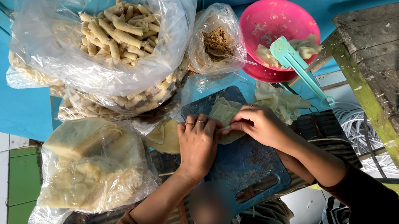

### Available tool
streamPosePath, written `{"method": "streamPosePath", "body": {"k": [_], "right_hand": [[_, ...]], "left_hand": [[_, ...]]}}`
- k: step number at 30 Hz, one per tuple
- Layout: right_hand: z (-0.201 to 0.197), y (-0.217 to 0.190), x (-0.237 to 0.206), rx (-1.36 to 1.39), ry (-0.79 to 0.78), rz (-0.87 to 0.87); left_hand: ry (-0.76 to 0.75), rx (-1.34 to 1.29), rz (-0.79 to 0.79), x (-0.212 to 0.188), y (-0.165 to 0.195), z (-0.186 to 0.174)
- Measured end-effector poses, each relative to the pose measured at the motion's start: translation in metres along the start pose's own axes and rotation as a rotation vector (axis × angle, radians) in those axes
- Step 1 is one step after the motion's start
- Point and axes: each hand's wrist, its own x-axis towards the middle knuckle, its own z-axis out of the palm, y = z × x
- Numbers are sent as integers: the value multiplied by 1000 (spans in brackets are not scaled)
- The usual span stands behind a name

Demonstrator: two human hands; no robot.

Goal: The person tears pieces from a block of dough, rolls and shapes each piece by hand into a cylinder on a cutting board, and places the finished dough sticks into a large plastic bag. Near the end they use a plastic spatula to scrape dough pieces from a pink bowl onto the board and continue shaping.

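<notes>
I see my left hand and right hand both pinching a pale wrapper sheet that lies on the blue cutting board, fingers curled over its near edge. I'd say it pays to keep the roll tight and even; whether filling sits inside, I can't tell. A bag of finished rolls stands behind.
</notes>
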Motion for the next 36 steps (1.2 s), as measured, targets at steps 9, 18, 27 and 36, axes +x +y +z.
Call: {"method": "streamPosePath", "body": {"k": [9,18,27,36], "right_hand": [[-6,-11,-5,-45,11,-183],[-4,-2,-2,-169,66,-286],[-53,-50,55,347,633,-303],[-73,-87,151,-96,571,-490]], "left_hand": [[-38,-22,-77,-2,3,-3],[-94,68,-66,-12,3,-16],[-30,21,-7,-13,5,-16],[-11,-37,27,-12,4,-19]]}}
